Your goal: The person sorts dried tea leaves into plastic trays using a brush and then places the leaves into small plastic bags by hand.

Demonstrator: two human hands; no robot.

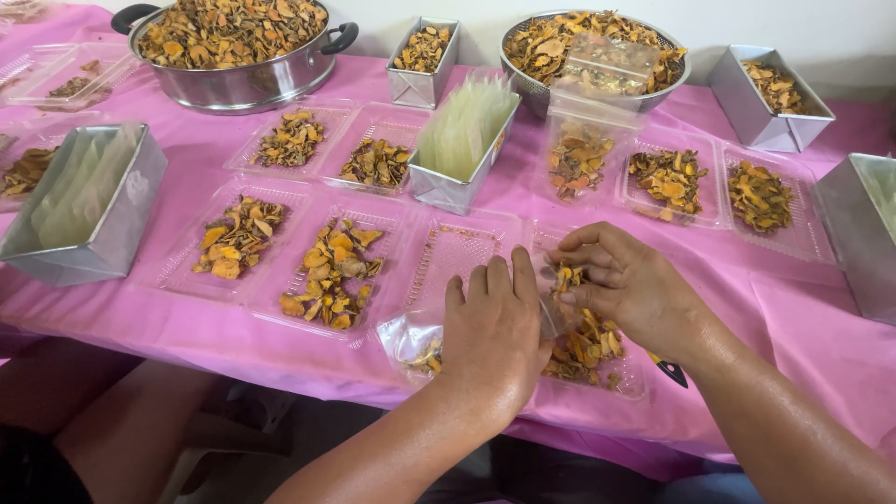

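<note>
Head view showed the left hand (pixel 493 331) lying palm-down on a clear bag (pixel 415 338) at the near edge of the desk (pixel 803 317), pressing it flat without clenching. The bag's mouth faced right, toward the tray (pixel 597 350) of dried slices. The right hand (pixel 623 285), just beside and nearer the tray, pinched a few slices (pixel 567 277) over it, close to the bag's mouth.

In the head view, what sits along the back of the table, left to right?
Handled steel pot of dried slices → small steel tin → steel colander of slices → steel tin near the wall.
</note>
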